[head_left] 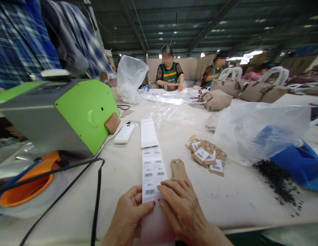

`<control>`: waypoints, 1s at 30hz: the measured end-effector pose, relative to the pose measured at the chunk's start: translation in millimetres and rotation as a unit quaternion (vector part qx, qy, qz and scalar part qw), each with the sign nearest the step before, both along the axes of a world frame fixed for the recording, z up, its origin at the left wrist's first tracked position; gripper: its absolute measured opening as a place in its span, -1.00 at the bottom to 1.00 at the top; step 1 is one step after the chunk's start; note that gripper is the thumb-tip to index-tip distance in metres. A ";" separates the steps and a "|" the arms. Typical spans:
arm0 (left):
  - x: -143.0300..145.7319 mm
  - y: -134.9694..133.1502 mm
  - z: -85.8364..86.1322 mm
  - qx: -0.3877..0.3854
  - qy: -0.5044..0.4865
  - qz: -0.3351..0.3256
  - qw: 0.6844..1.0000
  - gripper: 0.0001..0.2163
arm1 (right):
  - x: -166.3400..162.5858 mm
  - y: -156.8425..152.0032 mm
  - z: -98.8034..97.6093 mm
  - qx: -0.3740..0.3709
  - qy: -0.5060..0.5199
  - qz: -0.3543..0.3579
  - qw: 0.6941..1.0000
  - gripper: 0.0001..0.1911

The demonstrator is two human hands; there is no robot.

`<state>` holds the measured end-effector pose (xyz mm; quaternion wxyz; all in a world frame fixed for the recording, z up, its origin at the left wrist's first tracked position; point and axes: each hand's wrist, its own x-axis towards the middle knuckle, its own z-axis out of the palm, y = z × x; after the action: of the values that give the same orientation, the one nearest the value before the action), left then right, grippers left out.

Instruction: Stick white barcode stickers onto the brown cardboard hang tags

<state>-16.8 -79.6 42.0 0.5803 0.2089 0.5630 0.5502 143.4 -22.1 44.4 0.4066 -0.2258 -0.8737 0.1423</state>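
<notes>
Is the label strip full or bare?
Partly bare: the label strip looks blank at its near end; printed labels sit farther along.

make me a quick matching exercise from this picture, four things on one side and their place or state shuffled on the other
Things
1. strip of barcode labels
2. brown tags
3. white device
4. blue container

Place or state
A. beside the scattered black pieces
B. gripped by the left hand, touched by the right hand
C. lying near the green-sided machine
D. heaped together, some bearing white stickers

Pairs: 1-B, 2-D, 3-C, 4-A
</notes>
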 end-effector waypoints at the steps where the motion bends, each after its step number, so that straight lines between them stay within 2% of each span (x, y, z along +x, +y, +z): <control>1: 1.6 -1.8 2.6 -0.003 -0.019 -0.002 1.000 -0.51 | -2.0 0.1 1.3 -0.011 0.001 0.006 1.000 -0.74; 4: 5.0 -6.5 11.0 0.009 -0.027 -0.003 1.000 -0.68 | -7.9 0.3 6.2 -0.048 0.003 0.033 0.998 -0.68; 7: 7.8 -11.6 15.6 0.026 0.050 0.001 0.998 -0.83 | -12.8 -0.5 10.4 -0.078 0.010 0.062 0.995 -0.64; 10: 11.0 -17.3 16.1 0.038 0.114 0.008 0.993 -0.90 | -16.3 -1.9 10.5 -0.104 0.036 0.086 0.990 -0.70; 15: 14.5 -21.6 16.9 0.048 0.135 0.012 0.990 -0.90 | -19.5 -3.6 5.0 -0.129 0.064 0.103 0.984 -0.75; 21: 12.2 -19.6 16.2 0.070 0.164 -0.013 0.984 -0.88 | -22.8 -3.6 -0.2 -0.147 0.062 0.101 0.982 -0.79; 25: 10.6 -19.7 13.7 0.065 0.172 -0.033 0.982 -0.85 | -23.3 -3.9 0.2 -0.148 0.045 0.094 0.983 -0.81; 30: 12.2 -19.9 13.8 0.060 0.188 -0.015 0.980 -0.90 | -22.5 -4.0 3.6 -0.152 0.009 0.099 0.983 -0.88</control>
<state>-4.6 -99.5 55.8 0.4587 0.3516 0.6250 0.5248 120.9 -26.1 48.0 0.3596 -0.1962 -0.8563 0.3146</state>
